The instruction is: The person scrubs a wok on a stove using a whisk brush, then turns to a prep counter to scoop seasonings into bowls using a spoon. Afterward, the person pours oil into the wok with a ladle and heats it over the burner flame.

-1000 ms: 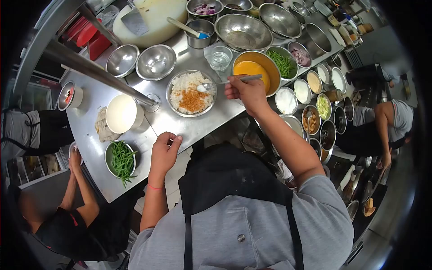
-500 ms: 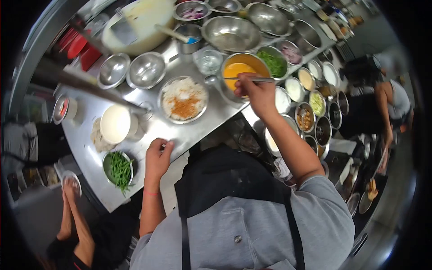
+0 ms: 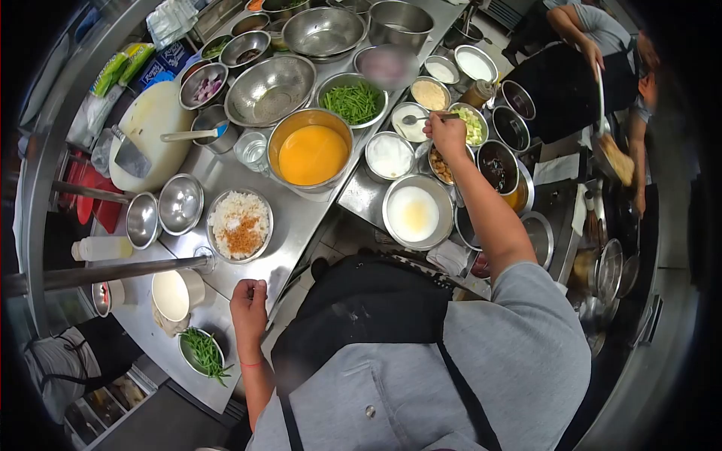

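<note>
Pinching a spoon [image 3: 411,119] in the right hand [image 3: 447,137], right of upper centre, with fingers closed on its handle; bringing the spoon's head over a bowl [image 3: 393,125] of something white, impossible to tell whether touching. Holding the left hand [image 3: 250,304] below left of centre, with fingers loosely curled, apparently empty. Facing rice [image 3: 248,207] on a metal table [image 3: 293,225], left of centre.

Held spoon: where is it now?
Head view, upper right of centre: the spoon is in the right hand, its scoop end overlapping a white-filled tin, beside the tin of pale-green pieces.
</note>
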`<move>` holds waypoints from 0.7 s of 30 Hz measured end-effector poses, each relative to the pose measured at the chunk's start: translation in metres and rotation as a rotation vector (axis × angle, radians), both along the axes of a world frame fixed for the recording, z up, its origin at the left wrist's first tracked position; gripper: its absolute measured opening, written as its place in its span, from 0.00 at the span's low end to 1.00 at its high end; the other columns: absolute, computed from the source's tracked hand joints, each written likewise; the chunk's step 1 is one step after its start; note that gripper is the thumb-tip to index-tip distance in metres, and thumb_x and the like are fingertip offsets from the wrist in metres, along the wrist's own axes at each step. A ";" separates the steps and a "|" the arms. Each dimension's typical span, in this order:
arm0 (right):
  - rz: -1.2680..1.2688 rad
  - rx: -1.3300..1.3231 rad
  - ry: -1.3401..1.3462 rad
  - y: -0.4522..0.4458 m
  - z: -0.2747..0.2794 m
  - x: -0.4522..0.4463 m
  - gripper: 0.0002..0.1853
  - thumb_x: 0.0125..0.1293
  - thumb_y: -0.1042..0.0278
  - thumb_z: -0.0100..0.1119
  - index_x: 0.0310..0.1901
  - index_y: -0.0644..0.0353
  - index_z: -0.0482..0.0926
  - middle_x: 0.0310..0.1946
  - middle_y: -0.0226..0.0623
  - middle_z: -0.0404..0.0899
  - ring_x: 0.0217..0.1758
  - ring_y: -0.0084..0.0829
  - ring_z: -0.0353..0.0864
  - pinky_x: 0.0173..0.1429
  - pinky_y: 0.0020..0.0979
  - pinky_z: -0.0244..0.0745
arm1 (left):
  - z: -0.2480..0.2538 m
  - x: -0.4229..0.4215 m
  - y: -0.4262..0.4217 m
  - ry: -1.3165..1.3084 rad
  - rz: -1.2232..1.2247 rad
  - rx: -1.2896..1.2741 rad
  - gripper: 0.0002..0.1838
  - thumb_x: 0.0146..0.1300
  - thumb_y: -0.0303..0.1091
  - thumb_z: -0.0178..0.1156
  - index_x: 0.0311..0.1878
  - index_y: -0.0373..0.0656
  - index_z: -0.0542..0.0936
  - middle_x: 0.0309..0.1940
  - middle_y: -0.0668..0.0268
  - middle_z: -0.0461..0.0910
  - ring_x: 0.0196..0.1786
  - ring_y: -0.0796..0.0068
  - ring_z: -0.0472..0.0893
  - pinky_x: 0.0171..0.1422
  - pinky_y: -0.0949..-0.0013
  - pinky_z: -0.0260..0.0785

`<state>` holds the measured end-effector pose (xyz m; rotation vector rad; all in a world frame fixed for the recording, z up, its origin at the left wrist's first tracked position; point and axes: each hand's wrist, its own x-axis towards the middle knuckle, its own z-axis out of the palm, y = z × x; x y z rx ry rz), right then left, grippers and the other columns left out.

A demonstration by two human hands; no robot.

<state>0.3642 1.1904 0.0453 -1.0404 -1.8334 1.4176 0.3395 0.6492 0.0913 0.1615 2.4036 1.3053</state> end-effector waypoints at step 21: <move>-0.091 -0.363 0.192 0.008 -0.008 -0.001 0.08 0.65 0.75 0.56 0.38 0.74 0.77 0.28 0.44 0.81 0.25 0.31 0.83 0.29 0.28 0.81 | -0.015 0.019 0.007 -0.016 0.046 -0.086 0.16 0.66 0.41 0.59 0.33 0.35 0.76 0.21 0.66 0.76 0.25 0.80 0.72 0.30 0.74 0.65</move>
